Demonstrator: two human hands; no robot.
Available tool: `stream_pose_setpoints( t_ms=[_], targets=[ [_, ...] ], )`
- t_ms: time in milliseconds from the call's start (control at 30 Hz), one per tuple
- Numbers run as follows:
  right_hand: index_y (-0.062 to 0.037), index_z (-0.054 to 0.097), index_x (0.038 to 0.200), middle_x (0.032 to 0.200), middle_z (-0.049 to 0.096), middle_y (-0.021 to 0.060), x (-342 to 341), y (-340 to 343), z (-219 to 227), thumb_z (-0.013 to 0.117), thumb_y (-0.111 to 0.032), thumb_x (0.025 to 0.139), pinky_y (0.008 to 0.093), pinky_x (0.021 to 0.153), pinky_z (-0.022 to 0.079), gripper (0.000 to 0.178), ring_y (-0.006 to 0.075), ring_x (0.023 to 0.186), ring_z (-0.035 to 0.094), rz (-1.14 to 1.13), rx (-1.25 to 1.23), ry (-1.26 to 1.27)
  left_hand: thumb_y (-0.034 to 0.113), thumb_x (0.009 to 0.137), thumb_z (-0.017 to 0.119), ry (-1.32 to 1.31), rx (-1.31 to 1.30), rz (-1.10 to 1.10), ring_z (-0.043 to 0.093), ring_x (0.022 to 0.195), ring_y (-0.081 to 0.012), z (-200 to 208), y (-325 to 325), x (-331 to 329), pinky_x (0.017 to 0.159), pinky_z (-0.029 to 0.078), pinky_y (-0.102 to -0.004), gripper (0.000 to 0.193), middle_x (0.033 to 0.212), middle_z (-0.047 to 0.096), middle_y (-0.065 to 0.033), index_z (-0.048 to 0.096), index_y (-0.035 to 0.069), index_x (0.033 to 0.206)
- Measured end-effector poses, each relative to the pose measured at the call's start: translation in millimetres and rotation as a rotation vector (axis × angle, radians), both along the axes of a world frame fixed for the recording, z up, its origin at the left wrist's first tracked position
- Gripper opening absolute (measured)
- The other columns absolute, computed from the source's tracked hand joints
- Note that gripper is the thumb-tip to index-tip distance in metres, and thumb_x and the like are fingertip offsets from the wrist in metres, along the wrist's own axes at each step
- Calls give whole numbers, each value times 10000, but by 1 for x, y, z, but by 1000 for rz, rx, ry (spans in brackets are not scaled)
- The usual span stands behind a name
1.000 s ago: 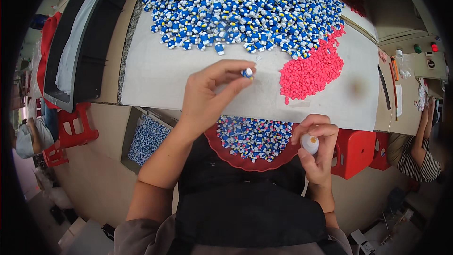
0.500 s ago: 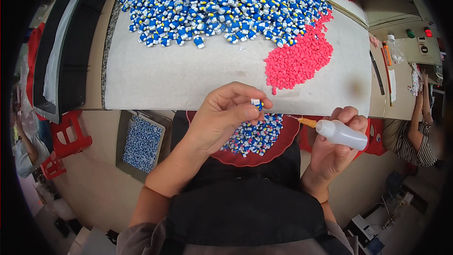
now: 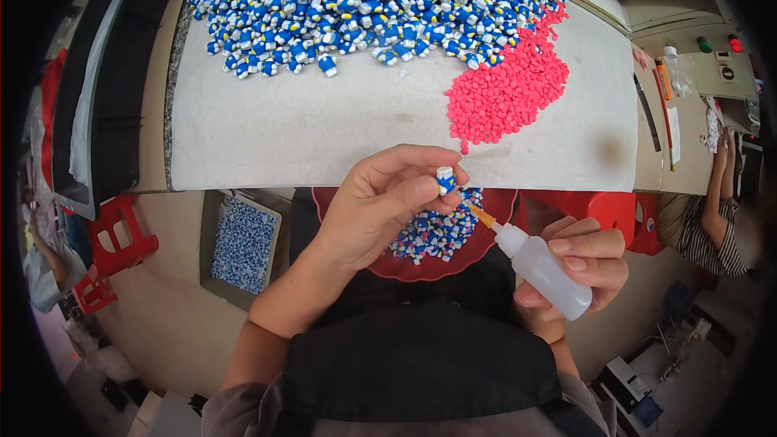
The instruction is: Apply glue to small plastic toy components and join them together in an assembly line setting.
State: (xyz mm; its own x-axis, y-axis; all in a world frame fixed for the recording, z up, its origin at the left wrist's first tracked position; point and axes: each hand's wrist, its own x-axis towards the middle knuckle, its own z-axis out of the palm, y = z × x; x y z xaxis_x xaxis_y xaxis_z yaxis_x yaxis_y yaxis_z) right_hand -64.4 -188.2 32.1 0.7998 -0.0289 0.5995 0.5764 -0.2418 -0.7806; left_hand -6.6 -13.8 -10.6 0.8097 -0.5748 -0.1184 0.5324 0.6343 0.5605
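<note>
Pinched between the thumb and fingers of my left hand [image 3: 352, 214] is a small blue, white and yellow figure piece [image 3: 446, 181]. My right hand [image 3: 599, 255] is wrapped round a translucent white squeeze bottle [image 3: 554, 275] with an orange needle tip [image 3: 483, 216]. The bottle leans up to the left, its tip close to the figure piece; whether they touch I cannot tell. Below both hands sits a scalloped red basin [image 3: 409, 273], holding many blue and white pieces [image 3: 433, 236] with pink bits among them.
A white-covered table [image 3: 324, 129] carries a large heap of blue and white pieces [image 3: 364, 16] and a pile of pink bits [image 3: 510, 97]. A bin of small pieces [image 3: 245, 243] is at lower left, near a red stool [image 3: 121, 235]. A person in stripes [image 3: 712, 231] is at right.
My right hand has tilted the bottle and brought its tip leftward, close to the figure piece. The figure piece has turned slightly in my left fingers.
</note>
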Motion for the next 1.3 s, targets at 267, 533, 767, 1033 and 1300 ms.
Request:
stream_pose_setpoints(
  t_ms=[267, 533, 767, 1033, 1300],
  targets=[
    [-65, 452, 869, 821, 467, 67, 1, 0, 2, 762, -191, 592, 225, 457, 391, 434, 122, 547, 439, -4, -96, -41, 87, 801, 536, -11, 37, 3, 549, 772, -154, 3, -1, -1, 696, 457, -256, 243, 951, 551, -161, 524, -4, 1026],
    [-69, 451, 876, 826, 468, 65, 0, -1, 3, 762, -194, 592, 228, 459, 396, 440, 117, 552, 441, -8, -144, -22, 84, 798, 538, -17, 68, 1, 546, 769, -151, 4, -1, -2, 699, 458, -259, 244, 940, 555, -158, 525, -6, 1023],
    [-74, 450, 882, 833, 467, 63, -2, 0, 3, 767, -191, 583, 234, 463, 389, 452, 131, 569, 439, 19, -218, -30, 93, 796, 544, 3, 113, 2, 546, 761, -145, 7, -1, -3, 698, 458, -254, 250, 931, 557, -147, 523, -5, 1024],
    [-79, 450, 919, 875, 499, 109, 1, -20, -3, 769, -28, 539, 273, 507, 467, 499, 194, 654, 539, -29, 15, -32, 65, 819, 504, 2, 105, 121, 564, 788, -133, 5, 12, 7, 717, 459, -236, 265, 956, 569, -127, 504, -18, 1071],
    [-43, 451, 899, 840, 536, 97, 37, -44, -31, 575, 99, 599, 269, 641, 435, 355, 197, 727, 532, -23, -256, 276, 79, 831, 488, -61, 167, 304, 573, 793, -146, 7, 33, 17, 727, 461, -241, 282, 964, 562, -150, 479, -22, 1094]
  ],
)
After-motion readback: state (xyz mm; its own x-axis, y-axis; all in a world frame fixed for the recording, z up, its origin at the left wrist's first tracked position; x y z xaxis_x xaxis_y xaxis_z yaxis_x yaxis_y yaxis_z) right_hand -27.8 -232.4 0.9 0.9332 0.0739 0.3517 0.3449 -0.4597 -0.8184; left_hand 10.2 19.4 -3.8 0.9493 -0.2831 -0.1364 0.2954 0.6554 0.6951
